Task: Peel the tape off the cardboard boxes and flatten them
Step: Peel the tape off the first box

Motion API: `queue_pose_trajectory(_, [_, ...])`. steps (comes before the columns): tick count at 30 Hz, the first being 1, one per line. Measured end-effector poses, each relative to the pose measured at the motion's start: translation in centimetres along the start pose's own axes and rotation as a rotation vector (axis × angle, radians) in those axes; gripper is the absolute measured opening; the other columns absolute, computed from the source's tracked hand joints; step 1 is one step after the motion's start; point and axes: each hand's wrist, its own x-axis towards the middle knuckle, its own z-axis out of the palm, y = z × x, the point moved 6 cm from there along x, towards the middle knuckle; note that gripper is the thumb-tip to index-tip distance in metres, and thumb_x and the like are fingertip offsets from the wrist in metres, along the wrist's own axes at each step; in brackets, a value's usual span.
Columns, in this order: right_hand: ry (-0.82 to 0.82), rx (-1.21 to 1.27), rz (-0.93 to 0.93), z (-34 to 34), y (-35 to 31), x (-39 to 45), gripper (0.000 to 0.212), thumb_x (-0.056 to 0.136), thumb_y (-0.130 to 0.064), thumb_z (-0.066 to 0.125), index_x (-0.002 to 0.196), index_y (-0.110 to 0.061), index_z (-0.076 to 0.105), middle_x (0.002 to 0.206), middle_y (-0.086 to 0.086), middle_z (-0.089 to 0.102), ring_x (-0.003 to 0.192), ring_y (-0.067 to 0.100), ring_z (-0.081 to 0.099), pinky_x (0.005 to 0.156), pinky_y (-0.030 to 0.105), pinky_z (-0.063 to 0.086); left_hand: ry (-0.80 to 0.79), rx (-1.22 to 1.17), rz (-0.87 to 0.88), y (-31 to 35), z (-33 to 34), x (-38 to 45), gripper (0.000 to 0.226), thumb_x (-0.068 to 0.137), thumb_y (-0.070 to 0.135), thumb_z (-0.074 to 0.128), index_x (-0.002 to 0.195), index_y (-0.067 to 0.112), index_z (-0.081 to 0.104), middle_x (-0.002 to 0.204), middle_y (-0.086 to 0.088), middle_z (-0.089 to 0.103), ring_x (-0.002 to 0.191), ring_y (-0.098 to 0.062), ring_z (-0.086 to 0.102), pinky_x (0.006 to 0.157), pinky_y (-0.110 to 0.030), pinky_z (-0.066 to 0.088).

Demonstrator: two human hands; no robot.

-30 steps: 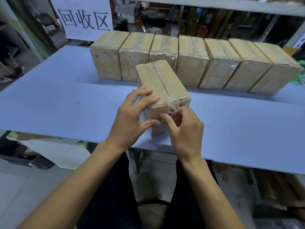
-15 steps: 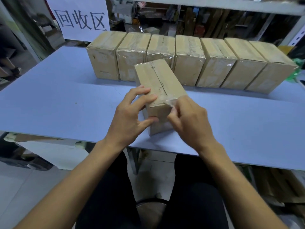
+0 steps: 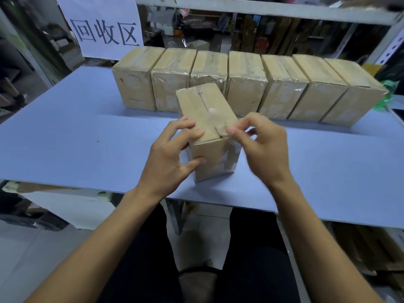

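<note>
A taped cardboard box (image 3: 204, 110) stands on the blue table (image 3: 65, 138) near its front edge. My left hand (image 3: 172, 158) grips the box's near left corner, fingers on top and thumb on the front face. My right hand (image 3: 260, 145) pinches a strip of clear tape (image 3: 220, 125) at the box's near top edge, partly lifted off the top seam. Clear tape remnants cling to the front right corner.
A row of several taped cardboard boxes (image 3: 244, 84) lines the back of the table. A white sign (image 3: 102, 27) with black characters stands at the back left. Shelving (image 3: 284, 29) with clutter is behind. A green bag (image 3: 389, 95) sits at the right edge.
My right hand rose from the box's front face to its top edge, pulling the clear tape upward along the seam. My left hand kept its hold on the box.
</note>
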Motion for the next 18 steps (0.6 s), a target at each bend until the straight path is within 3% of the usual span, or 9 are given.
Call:
queue_pose_trajectory(2, [-0.043,0.258,0.215,-0.8,1.4,0.9,0.019,0.086,-0.014,0.074,0.071,-0.007,0.065,0.067,0.0,0.064,0.064,0.009,0.054,0.064,0.024,0.043,-0.016,-0.032,-0.002,0.1,-0.1,0.1,0.054,0.074,0.002,0.085,0.124,0.008,0.066,0.135,-0.003,0.053,0.137,-0.022,0.047,0.099,-0.027,0.053])
queue_pose_trajectory(5, [-0.067,0.645,0.509,-0.3,2.7,0.5,0.019,0.088,-0.006,0.07,0.07,-0.004,0.065,0.067,0.005,0.063,0.066,0.014,0.053,0.067,0.024,0.045,-0.028,-0.047,0.0,0.3,-0.3,0.3,0.054,0.074,-0.002,0.084,0.124,0.008,0.066,0.137,-0.002,0.054,0.135,-0.021,0.049,0.098,-0.024,0.053])
queue_pose_trajectory(9, [0.026,1.163,0.882,0.7,4.0,-1.0,0.009,0.083,-0.008,0.067,0.087,-0.001,0.07,0.088,0.011,0.067,0.08,0.014,0.062,0.085,0.023,0.052,-0.06,-0.048,0.008,0.4,-0.2,0.6,0.054,0.075,-0.003,0.082,0.125,0.009,0.066,0.138,-0.001,0.054,0.135,-0.016,0.048,0.096,-0.021,0.052])
queue_pose_trajectory(11, [0.099,1.291,0.94,0.7,4.3,-1.6,0.017,0.089,-0.014,0.064,0.078,-0.003,0.071,0.09,0.014,0.067,0.076,0.015,0.067,0.076,0.022,0.057,-0.061,-0.022,0.002,0.3,-0.4,0.8,0.053,0.075,-0.002,0.083,0.123,0.009,0.066,0.138,-0.002,0.055,0.131,-0.012,0.05,0.094,-0.017,0.052])
queue_pose_trajectory(12, [0.115,1.264,0.905,0.4,4.3,-1.9,0.022,0.091,-0.02,0.064,0.076,-0.005,0.069,0.091,0.014,0.067,0.079,0.017,0.069,0.074,0.026,0.058,-0.06,-0.014,-0.004,0.2,-0.6,0.9,0.051,0.075,0.001,0.084,0.122,0.01,0.066,0.136,-0.003,0.055,0.128,-0.009,0.052,0.092,-0.016,0.052])
queue_pose_trajectory(14, [0.09,0.959,0.751,-0.4,3.8,-2.7,0.025,0.087,-0.032,0.071,0.083,-0.008,0.067,0.09,0.013,0.066,0.086,0.019,0.065,0.075,0.031,0.056,-0.056,-0.003,-0.023,0.4,-0.7,1.1,0.046,0.076,0.015,0.086,0.118,0.011,0.067,0.133,-0.002,0.056,0.122,-0.006,0.054,0.091,-0.016,0.052])
queue_pose_trajectory(16, [0.073,0.606,0.567,-0.7,2.9,-3.5,0.026,0.083,-0.029,0.078,0.086,-0.007,0.064,0.088,0.011,0.066,0.084,0.014,0.062,0.075,0.03,0.054,-0.044,0.061,-0.013,1.0,-0.4,1.4,0.046,0.077,0.035,0.084,0.114,0.012,0.068,0.129,-0.002,0.057,0.12,-0.009,0.056,0.095,-0.023,0.051])
queue_pose_trajectory(18, [0.123,0.454,0.48,-0.4,2.3,-3.9,0.02,0.083,-0.018,0.079,0.081,-0.01,0.061,0.082,0.001,0.066,0.079,0.009,0.062,0.073,0.024,0.051,-0.023,0.154,0.062,2.0,0.3,1.9,0.044,0.079,0.041,0.078,0.111,0.012,0.069,0.127,-0.003,0.058,0.122,-0.018,0.055,0.1,-0.03,0.047])
